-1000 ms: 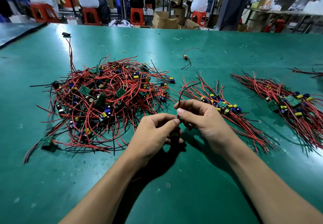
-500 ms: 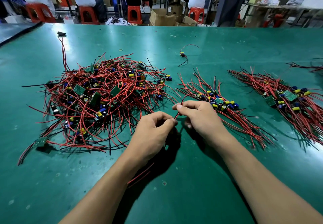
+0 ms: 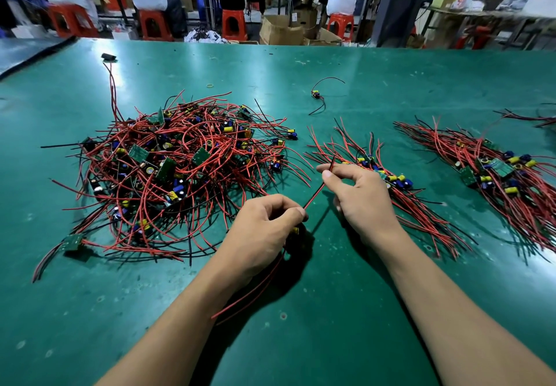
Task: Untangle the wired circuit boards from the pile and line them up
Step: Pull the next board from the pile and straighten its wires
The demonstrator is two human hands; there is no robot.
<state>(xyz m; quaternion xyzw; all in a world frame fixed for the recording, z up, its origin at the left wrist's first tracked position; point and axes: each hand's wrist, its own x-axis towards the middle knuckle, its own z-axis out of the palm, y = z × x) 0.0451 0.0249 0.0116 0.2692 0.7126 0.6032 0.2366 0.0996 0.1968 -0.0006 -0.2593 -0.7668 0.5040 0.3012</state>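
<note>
Between the two hands, front-centre of the green table (image 3: 331, 340), one red/blk wire pair (image 3: 314, 194) runs straight. L hand (image 3: 261, 235) is curled, thumb + forefinger pinching its lower end; a yellow part (image 3: 296, 230) peeks out under the fingers, and more wire trails back under the wrist. R hand (image 3: 364, 199) pinches the upper end, other fingers loosely bent. Tangled pile (image 3: 180, 169) sits just left. Lined-up row (image 3: 400, 181) lies behind R hand, 2nd row (image 3: 496, 175) further right. Lone board (image 3: 316, 95) sits beyond, apart.

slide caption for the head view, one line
Untangling: left hand and right hand hold a red wire straight between tangled pile and sorted row.
</note>
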